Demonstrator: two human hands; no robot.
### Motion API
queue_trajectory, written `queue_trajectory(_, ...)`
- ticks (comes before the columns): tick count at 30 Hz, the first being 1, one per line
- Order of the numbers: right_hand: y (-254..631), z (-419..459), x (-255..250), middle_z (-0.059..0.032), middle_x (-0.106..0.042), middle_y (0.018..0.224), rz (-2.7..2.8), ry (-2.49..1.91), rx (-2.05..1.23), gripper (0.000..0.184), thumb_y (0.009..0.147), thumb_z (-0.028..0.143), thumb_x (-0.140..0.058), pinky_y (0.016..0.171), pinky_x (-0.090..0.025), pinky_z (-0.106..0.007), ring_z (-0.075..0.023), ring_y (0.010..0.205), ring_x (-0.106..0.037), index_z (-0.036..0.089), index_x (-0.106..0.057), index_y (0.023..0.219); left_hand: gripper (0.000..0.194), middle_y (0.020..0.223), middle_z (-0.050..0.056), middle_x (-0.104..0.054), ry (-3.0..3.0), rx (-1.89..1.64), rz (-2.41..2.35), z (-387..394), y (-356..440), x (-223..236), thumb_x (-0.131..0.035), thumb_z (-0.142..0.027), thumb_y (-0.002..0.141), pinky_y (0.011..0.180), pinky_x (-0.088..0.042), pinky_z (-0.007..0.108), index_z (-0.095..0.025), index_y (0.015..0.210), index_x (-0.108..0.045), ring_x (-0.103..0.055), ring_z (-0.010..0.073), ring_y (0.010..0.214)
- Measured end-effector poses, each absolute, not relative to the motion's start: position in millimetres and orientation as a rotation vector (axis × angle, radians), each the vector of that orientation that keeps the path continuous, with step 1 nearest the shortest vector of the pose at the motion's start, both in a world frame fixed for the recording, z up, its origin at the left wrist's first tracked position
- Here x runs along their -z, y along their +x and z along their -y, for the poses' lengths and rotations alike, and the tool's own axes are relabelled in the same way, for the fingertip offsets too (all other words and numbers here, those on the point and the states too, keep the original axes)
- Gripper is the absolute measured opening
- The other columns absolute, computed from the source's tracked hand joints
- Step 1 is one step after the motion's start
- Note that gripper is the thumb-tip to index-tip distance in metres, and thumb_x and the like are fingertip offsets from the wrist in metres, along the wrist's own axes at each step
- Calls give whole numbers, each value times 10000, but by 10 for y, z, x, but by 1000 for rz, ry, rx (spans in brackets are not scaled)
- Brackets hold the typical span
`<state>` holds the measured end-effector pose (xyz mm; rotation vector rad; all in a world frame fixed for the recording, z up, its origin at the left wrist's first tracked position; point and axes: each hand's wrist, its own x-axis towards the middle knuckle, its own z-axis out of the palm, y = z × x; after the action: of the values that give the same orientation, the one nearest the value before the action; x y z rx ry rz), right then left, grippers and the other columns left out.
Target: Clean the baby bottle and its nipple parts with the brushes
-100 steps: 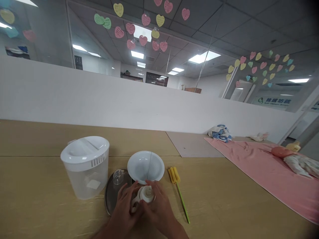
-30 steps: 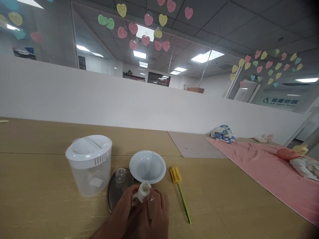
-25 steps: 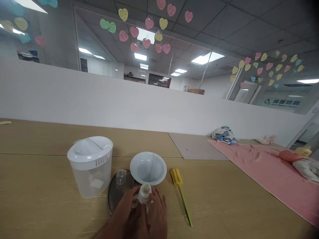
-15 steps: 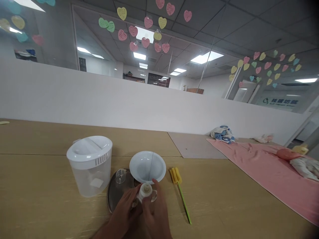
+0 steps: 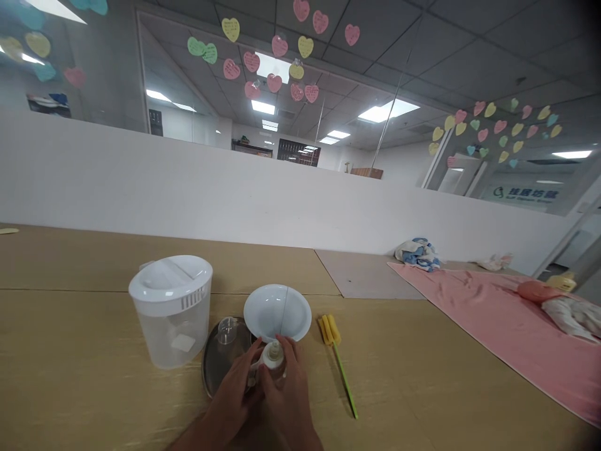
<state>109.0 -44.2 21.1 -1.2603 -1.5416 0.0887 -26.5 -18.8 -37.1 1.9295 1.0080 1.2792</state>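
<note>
My left hand point(image 5: 230, 388) and right hand point(image 5: 290, 398) are curled closed around a small white baby bottle point(image 5: 273, 358), held over the round metal tray point(image 5: 220, 369) beside a white bowl point(image 5: 277, 312), so a slipping grip could knock or drop it; no bottle label shows, and the green wall sign point(image 5: 521, 193) is too blurred to read.

Ceiling light panels point(image 5: 388, 111) give bright, even light, while wide-angle distortion bends the darkened edges.
</note>
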Motion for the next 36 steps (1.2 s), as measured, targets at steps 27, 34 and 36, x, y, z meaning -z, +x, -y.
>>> queue_trajectory(27,951,442,111,-162,-523,1218,1470,-1353,54,578,805,377,-567,866,-478,-417,-285,1105,-529,166,-363,1302,534,1356,116,-448,2440,-1317,-1511,-93,-668,129,-452,-289,828,1014,-361,450,-178,1341,-357,-388,284,1264)
queue_trajectory(34,969,403,157,-160,-533,1187,1481,-1358,73,554,812,399,-550,860,-479,-414,-284,1083,-536,162,-374,1281,410,1099,108,-588,2340,-1275,-1676,-211,-729,171,-440,-219,792,892,-455,443,-154,1195,-482,-545,264,1037)
queue_trajectory(36,975,400,167,-155,-532,1188,1481,-1359,72,566,806,414,-558,857,-481,-412,-281,1078,-538,170,-372,1281,405,1074,93,-579,2269,-1296,-1691,-181,-705,133,-441,-201,784,871,-471,425,-171,1184,-487,-559,248,997)
